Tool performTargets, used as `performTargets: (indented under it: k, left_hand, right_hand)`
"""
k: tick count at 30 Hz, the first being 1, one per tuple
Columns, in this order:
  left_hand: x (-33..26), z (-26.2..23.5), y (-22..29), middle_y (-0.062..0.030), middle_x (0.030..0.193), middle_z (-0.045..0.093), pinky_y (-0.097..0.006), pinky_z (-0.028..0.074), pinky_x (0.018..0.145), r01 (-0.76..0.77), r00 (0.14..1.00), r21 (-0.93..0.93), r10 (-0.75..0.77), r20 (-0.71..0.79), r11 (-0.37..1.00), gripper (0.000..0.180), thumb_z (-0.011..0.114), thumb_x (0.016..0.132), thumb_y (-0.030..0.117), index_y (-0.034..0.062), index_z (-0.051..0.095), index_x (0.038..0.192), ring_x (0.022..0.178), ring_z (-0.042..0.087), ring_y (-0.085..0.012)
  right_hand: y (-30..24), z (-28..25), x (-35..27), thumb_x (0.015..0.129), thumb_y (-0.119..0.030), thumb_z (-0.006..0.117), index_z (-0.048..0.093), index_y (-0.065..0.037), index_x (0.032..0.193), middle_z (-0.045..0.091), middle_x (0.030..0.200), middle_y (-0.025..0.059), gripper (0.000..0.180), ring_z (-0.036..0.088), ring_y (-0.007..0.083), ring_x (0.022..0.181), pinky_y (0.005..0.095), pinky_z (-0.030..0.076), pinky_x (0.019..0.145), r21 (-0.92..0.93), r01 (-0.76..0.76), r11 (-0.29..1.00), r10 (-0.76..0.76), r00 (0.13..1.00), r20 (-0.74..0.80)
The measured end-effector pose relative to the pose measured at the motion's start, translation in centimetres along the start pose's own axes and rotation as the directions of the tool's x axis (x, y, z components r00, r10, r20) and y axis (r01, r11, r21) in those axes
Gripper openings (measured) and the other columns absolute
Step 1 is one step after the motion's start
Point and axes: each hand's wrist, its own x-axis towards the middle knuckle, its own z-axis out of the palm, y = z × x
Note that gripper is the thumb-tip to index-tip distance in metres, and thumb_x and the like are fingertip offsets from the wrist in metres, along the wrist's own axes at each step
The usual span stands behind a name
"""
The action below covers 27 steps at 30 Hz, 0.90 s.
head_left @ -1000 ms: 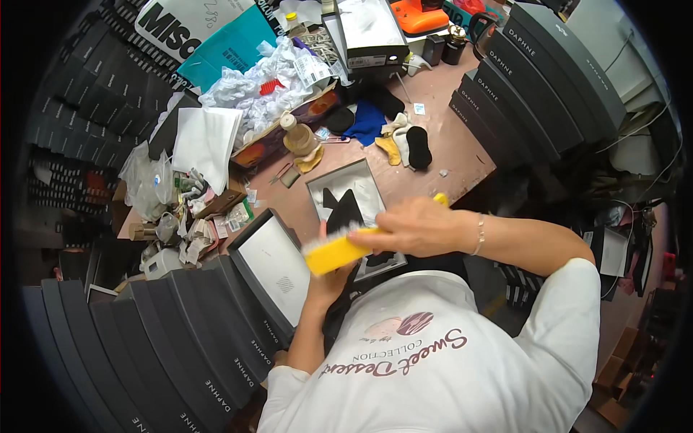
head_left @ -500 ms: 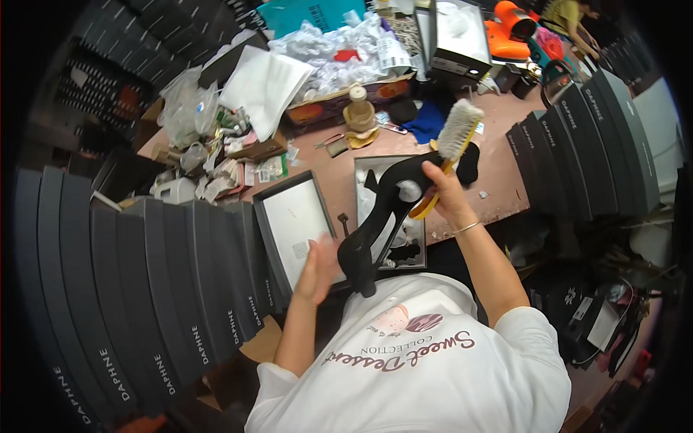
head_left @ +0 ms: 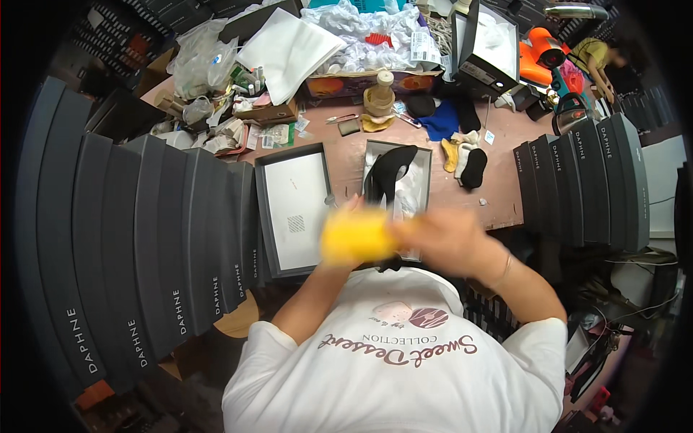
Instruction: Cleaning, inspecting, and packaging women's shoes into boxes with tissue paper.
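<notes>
A black high-heeled shoe (head_left: 390,167) is held at a tilt over the open shoe box (head_left: 427,216). My left hand (head_left: 351,204) is closed around its near part, though the brush in front hides most of the fingers. My right hand (head_left: 451,242) grips a yellow-backed brush (head_left: 356,237), smeared by motion, which passes across the near end of the shoe. The brush's bristles do not show. White stuffing (head_left: 411,193) lies in the box, and the box's lid (head_left: 292,195) rests inside-up at its left.
Tall stacks of dark shoe boxes stand at left (head_left: 144,238) and right (head_left: 613,180). On the pink table (head_left: 498,173) are a bottle (head_left: 380,94), a blue cloth (head_left: 440,121), a black pad (head_left: 473,167) and a carton of crumpled white paper (head_left: 354,36). Another person (head_left: 593,61) is far right.
The brush has come down from the upper right to the near end of the shoe. The shoe has passed from my right hand to my left. The view has shifted.
</notes>
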Motion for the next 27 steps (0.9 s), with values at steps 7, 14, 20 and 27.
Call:
performTargets:
  k: [7, 14, 20, 27]
  left_hand:
    - [-0.2, -2.7, -0.4, -0.0060, 0.097, 0.059, -0.023, 0.050, 0.061, -0.189, 0.970, 0.285, 0.133, 0.205, 0.940, 0.062, 0.047, 0.088, 0.038, 0.0048, 0.039, 0.139, 0.074, 0.059, -0.0114]
    - [-0.3, -5.6, 0.2, -0.0154, 0.107, 0.058, -0.025, 0.050, 0.072, -0.285, 0.927, 0.240, 0.204, 0.313, 0.928, 0.072, 0.052, 0.079, 0.024, -0.0020, 0.030, 0.142, 0.078, 0.059, -0.0175]
    - [-1.9, -2.9, 2.3, -0.0290, 0.112, 0.055, -0.038, 0.048, 0.087, -0.593, 0.689, 0.751, 0.301, 0.660, -0.290, 0.081, 0.066, 0.063, 0.011, -0.0074, 0.036, 0.136, 0.102, 0.058, -0.0403]
    - [-2.8, -3.9, 3.7, -0.0233, 0.099, 0.058, -0.040, 0.052, 0.074, -0.651, 0.628, 0.638, 0.179, 0.757, -0.412, 0.077, 0.063, 0.063, 0.006, -0.0070, 0.038, 0.135, 0.083, 0.061, -0.0387]
  right_hand:
    - [1.2, -5.1, 0.6, 0.082, -0.020, 0.064, 0.056, -0.022, 0.127, 0.049, 0.065, 0.0024, 0.046, 0.054, 0.0160, 0.050, 0.0288, 0.045, 0.042, -0.484, -0.087, 0.871, 0.014, 0.988, -0.154]
    - [7.8, -2.2, -4.3, 0.087, -0.015, 0.063, 0.054, -0.013, 0.130, 0.051, 0.069, 0.0104, 0.044, 0.053, 0.0275, 0.057, 0.0373, 0.045, 0.055, -0.402, -0.474, 0.783, 0.459, 0.877, -0.141]
    - [3.3, -1.0, -3.4, 0.081, -0.006, 0.064, 0.054, -0.014, 0.129, 0.058, 0.073, 0.0122, 0.050, 0.060, 0.0256, 0.063, 0.0367, 0.048, 0.057, -0.085, -0.220, 0.972, 0.214, 0.974, -0.068]
    - [4.0, -1.8, -3.3, 0.086, -0.019, 0.057, 0.056, -0.019, 0.121, 0.056, 0.070, 0.0072, 0.035, 0.061, 0.0226, 0.063, 0.0344, 0.048, 0.052, -0.303, -0.212, 0.929, 0.195, 0.977, -0.084]
